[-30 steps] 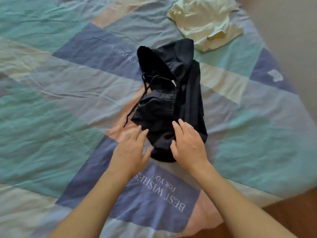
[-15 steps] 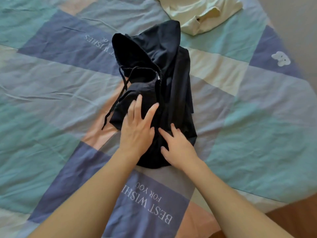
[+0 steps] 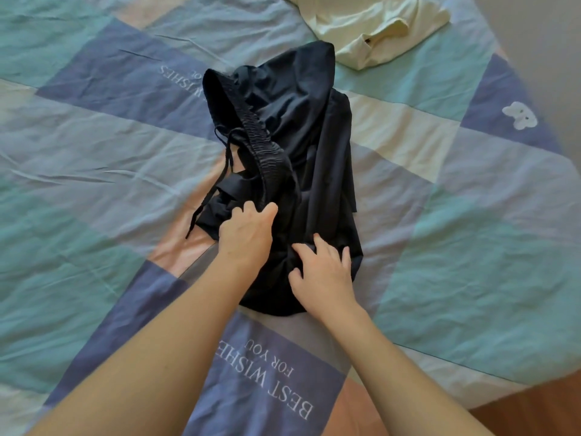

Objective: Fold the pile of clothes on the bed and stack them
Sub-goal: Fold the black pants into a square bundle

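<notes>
I see the black garment (image 3: pixel 301 146) lying mid-bed on the patchwork bedsheet (image 3: pixel 94 171), bunched lengthwise, its near end rounded and close to the "BEST WISHES FOR YOU" print. Elastic waistband (image 3: pixel 261 143) runs diagonally across the top of it; a drawstring (image 3: pixel 217 187) trails off the left side onto the sheet.

My left hand (image 3: pixel 246 234) sits on the left near part of the garment, fingers curled into a fold just below the waistband, gripping cloth. My right hand (image 3: pixel 323 272) rests on the near right part, fingers spread and slightly bent, pressing on the fabric; cannot tell whether it pinches any.

Pale yellow garment (image 3: pixel 374 26) lies crumpled at the far edge, just beyond the black one, its near edge almost touching it.

Wooden floor (image 3: pixel 534 413) shows at the near right corner, past the bed edge
</notes>
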